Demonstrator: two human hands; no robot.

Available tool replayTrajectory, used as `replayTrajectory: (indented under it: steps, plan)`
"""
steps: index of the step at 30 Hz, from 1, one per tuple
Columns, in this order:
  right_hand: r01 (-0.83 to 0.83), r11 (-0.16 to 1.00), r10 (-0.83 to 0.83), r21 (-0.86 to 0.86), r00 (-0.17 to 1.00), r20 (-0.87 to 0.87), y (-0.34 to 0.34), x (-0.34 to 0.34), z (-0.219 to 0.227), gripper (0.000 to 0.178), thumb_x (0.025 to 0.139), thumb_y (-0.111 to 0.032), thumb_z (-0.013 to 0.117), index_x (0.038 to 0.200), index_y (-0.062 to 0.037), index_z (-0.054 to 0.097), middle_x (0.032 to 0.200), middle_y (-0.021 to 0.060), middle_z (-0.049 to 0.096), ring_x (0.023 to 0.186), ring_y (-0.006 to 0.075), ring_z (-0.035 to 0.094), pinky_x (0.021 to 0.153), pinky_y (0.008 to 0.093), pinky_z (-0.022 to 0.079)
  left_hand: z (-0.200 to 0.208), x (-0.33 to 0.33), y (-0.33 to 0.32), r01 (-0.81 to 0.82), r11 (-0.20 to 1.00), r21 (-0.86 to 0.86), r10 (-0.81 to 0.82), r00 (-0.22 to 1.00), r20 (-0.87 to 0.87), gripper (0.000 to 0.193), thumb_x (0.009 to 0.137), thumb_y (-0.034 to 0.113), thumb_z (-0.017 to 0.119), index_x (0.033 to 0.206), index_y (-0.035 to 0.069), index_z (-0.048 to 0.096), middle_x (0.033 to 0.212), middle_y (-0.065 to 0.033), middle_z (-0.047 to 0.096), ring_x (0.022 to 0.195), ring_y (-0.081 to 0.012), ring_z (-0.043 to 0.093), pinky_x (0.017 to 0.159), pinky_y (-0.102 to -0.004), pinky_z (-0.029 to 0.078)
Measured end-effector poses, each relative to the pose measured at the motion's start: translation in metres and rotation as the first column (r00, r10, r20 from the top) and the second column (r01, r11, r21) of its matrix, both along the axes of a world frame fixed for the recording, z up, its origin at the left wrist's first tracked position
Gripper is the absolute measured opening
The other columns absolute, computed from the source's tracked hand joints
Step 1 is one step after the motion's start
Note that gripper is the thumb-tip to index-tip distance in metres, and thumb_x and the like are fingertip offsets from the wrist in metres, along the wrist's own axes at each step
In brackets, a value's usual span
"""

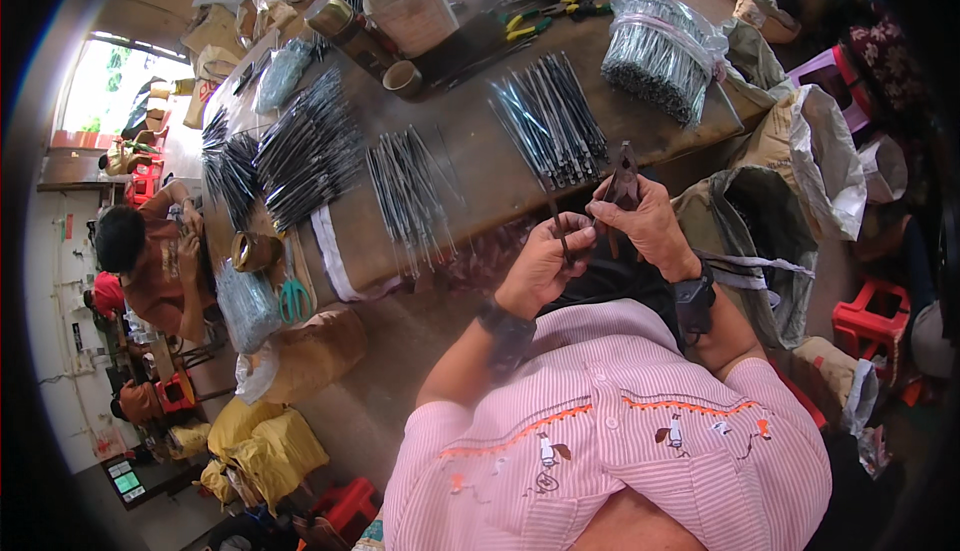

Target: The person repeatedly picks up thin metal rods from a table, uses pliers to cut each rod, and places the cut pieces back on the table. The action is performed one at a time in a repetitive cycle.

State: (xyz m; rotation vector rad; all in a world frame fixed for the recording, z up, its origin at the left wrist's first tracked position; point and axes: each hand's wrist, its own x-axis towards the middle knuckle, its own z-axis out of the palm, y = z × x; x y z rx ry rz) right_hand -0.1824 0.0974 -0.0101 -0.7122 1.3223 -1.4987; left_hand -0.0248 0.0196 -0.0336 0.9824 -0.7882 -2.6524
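Observation:
Pliers (pixel 624 176) with dark jaws pointing up are gripped in my right hand (pixel 652 227), fingers closed round them. My left hand (pixel 552 259), just beside it, pinches a thin dark strip (pixel 556 213) that runs up toward the table edge. The fingertips of both hands nearly meet, and what lies between them is too small to make out. Right beyond my hands, a bundle of long dark, shiny strips (pixel 552 119) lies on the brown table (pixel 455 111). Farther left on the table is a looser row of similar strips (pixel 405 191).
Larger strip piles (pixel 310 146) cover the table's left. A plastic-wrapped bundle (pixel 660 56) stands at the back right, near yellow-green handled pliers (pixel 530 23). An open sack (pixel 750 241) sits beside my right arm. Another person (pixel 155 261) works at the left end, near teal scissors (pixel 294 296).

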Motion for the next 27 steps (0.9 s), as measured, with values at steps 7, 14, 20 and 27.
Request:
replayTrajectory:
  steps: [7,14,20,27]
  plan:
    - [0.164,0.963,-0.264,0.214,0.740,0.619,0.008,-0.014,-0.019,0.027,0.090,-0.024,0.058,0.093,0.0025,0.063,0.089,0.0139,0.068,0.085,0.0219,0.066,0.077,0.0328,0.053,0.011,0.005,-0.007,-0.028,0.980,-0.198,0.027,1.000,-0.004,0.022,0.084,0.012,0.070,0.103,0.002,0.063,0.080,0.0011,0.059,0.055,-0.0032,0.046,0.046,-0.0167,0.034]
    - [-0.118,0.990,0.140,-0.077,0.803,0.580,0.042,-0.023,-0.028,0.028,0.085,-0.015,0.046,0.110,-0.0028,0.051,0.113,0.0251,0.059,0.095,0.0377,0.062,0.072,0.0385,0.056,0.016,0.000,0.001,-0.065,0.774,-0.630,0.167,0.980,0.105,0.018,0.085,0.005,0.064,0.102,-0.001,0.067,0.091,-0.0026,0.065,0.068,-0.0075,0.054,0.059,-0.0207,0.044]
    - [-0.315,0.927,0.268,0.205,0.937,0.225,0.049,-0.017,-0.033,0.058,0.070,0.007,0.051,0.126,-0.0052,0.044,0.107,0.0091,0.053,0.096,0.0182,0.056,0.073,0.0276,0.051,0.026,-0.003,0.005,-0.004,0.346,-0.938,0.262,0.961,0.092,0.018,0.081,-0.001,0.064,0.098,-0.001,0.068,0.083,-0.0102,0.062,0.075,-0.0176,0.059,0.072,-0.0279,0.046]
    - [-0.281,0.927,0.356,0.248,0.865,-0.354,0.049,-0.008,-0.034,0.063,0.070,0.009,0.048,0.131,-0.0048,0.043,0.109,0.0067,0.049,0.093,0.0176,0.052,0.081,0.0273,0.046,0.034,-0.003,0.005,-0.032,0.185,-0.982,0.319,0.947,0.029,0.014,0.081,-0.004,0.063,0.094,-0.004,0.066,0.076,-0.0121,0.056,0.067,-0.0191,0.055,0.061,-0.0278,0.044]
